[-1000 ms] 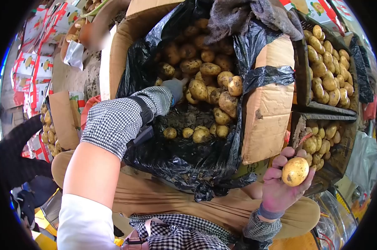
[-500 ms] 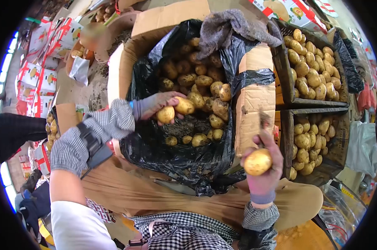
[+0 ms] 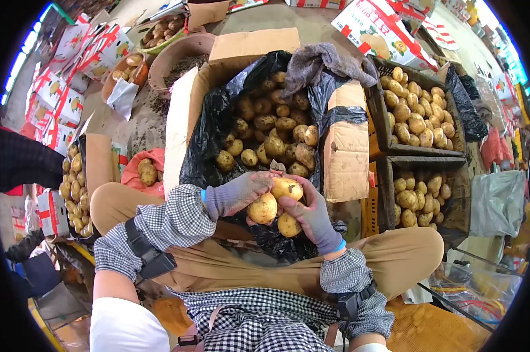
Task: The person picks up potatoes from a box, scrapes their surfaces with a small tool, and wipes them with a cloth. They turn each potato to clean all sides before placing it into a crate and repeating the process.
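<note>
At the brown cardboard box [image 3: 346, 170], my left hand [image 3: 241, 193] and right hand [image 3: 315, 218] cup oval yellow potatoes [image 3: 287, 188] — best held gently.

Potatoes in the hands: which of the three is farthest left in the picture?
The left potato, beside the left hand; the upper potato and lower potato both sit farther right.

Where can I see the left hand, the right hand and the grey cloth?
Left hand [image 3: 240, 192]: head view, middle of the hand.
Right hand [image 3: 319, 222]: head view, middle of the hand.
Grey cloth [image 3: 325, 63]: head view, bunched middle part.
</note>
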`<state>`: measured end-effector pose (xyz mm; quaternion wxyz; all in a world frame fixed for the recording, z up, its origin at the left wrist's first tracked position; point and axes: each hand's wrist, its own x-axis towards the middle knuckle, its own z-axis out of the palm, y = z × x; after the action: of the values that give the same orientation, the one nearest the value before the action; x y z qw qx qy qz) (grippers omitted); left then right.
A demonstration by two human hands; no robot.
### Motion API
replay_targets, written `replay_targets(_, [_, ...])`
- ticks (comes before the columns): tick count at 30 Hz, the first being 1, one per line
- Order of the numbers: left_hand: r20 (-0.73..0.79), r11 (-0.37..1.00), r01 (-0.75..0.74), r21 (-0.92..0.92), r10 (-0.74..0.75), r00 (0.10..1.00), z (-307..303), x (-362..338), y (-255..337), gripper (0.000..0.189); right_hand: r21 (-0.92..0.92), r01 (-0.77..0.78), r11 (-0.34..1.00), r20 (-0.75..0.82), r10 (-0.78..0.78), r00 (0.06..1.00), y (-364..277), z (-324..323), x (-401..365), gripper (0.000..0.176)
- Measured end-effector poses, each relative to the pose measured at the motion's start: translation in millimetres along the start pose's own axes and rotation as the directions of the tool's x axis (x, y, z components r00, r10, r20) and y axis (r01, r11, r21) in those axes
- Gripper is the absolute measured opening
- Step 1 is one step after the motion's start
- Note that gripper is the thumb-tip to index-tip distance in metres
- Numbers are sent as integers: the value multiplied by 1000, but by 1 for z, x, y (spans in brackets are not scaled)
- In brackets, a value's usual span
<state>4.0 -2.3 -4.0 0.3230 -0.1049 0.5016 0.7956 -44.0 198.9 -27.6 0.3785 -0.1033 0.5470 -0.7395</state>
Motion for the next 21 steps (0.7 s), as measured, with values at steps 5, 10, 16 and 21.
replay_targets(5, [-39, 976, -187, 109, 192, 981, -5, 5, -13, 61, 217, -80, 973, -24, 87, 996, 4, -3, 6, 45])
replay_targets(10, [-62, 966, -247, 78, 252, 966, -10, 14, -16, 50, 311, -67, 948, -21, 77, 997, -2, -1, 9, 39])
replay_targets(16, [-156, 946, -218, 240, 260, 953, -3, 22, -16, 30, 368, -110, 923, -25, 129, 991, -3, -2, 18, 37])
replay_targets(21, [-189, 848, -184, 497, 312, 931, 0, 12, -11, 21, 233, -52, 971, -15, 58, 998, -6, 3, 15, 42])
